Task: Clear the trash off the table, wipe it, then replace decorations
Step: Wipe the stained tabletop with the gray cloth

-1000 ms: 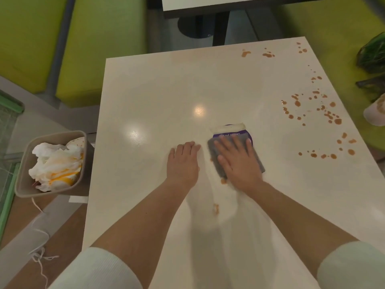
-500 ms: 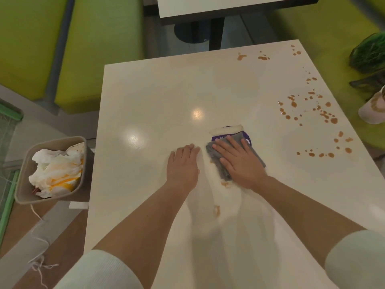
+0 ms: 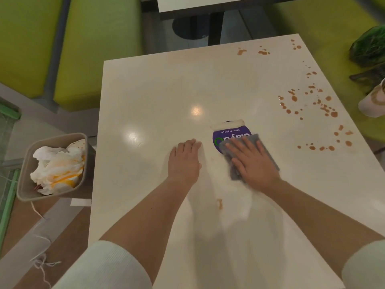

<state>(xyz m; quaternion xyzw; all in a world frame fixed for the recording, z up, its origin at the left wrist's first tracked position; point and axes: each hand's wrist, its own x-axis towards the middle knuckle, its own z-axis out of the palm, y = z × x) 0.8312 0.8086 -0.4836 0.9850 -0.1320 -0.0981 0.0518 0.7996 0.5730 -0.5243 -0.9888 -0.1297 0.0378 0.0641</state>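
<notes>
A grey cloth point(image 3: 263, 149) lies on the white table point(image 3: 145, 97), and my right hand point(image 3: 253, 161) presses it flat with straight fingers. It partly covers a purple round sticker point(image 3: 227, 134) on the tabletop. Beside it, my left hand point(image 3: 184, 161) rests flat on the table, holding nothing. Brown sauce spots point(image 3: 312, 105) are scattered over the table's right side and far right corner. One small brown smear point(image 3: 219, 203) sits between my forearms.
A beige bin point(image 3: 24, 182) full of crumpled, stained napkins stands left of the table. Green benches flank the table. On the right bench sit a green plant point(image 3: 368, 46) and a stained cup point(image 3: 373, 101). Another table point(image 3: 208, 3) stands beyond.
My right hand has slid the cloth to the right, uncovering more of the purple sticker. The left hand has stayed put. The smear by the cloth's near edge is gone.
</notes>
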